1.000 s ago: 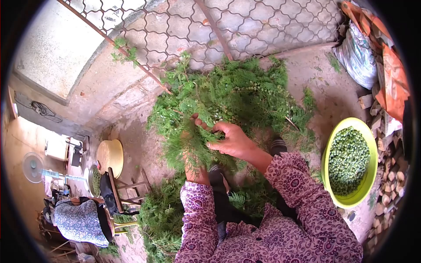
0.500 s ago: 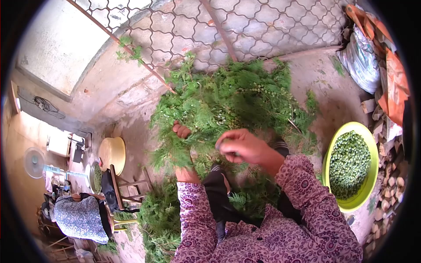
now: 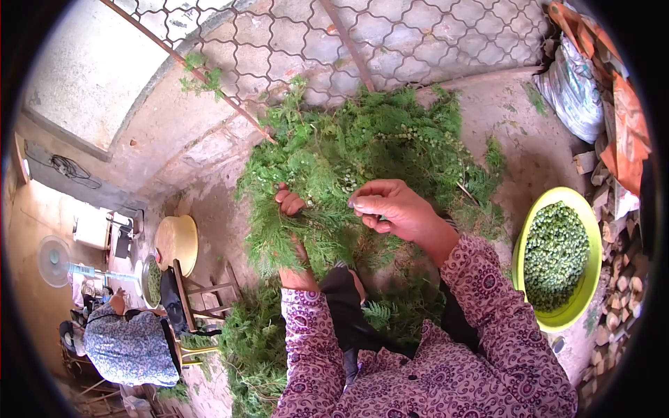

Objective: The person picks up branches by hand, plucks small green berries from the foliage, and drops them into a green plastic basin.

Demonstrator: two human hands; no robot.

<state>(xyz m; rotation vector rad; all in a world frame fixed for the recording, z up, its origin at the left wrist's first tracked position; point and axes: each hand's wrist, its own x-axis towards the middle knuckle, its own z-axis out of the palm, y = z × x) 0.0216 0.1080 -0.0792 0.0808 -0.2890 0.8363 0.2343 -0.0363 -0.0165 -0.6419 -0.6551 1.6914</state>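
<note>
My left hand [image 3: 289, 200] is closed around a feathery green branch [image 3: 324, 233], whose sprays hide most of the palm and wrist. Just right of it, my right hand [image 3: 398, 209] is pinched, thumb against fingertips; whatever lies in the pinch is too small to make out. Pale green berry-like cones [image 3: 345, 181] dot the foliage beyond the fingers. Both hands are over the near side of a big heap of cut evergreen branches [image 3: 390, 132].
At right stands a yellow-green basin [image 3: 519, 275] holding many small green cones [image 3: 557, 254]. Stacked firewood [image 3: 617, 306] and a white sack [image 3: 571, 97] lie beyond it. Left are a wooden stool [image 3: 202, 299], a fan [image 3: 54, 261] and a seated person [image 3: 129, 345]. A metal lattice [image 3: 293, 42] runs behind.
My right hand, blurred before, is now sharper and slightly farther right and up, its fingers pinched. My left hand keeps hold of the branch. The person at left has shifted a little.
</note>
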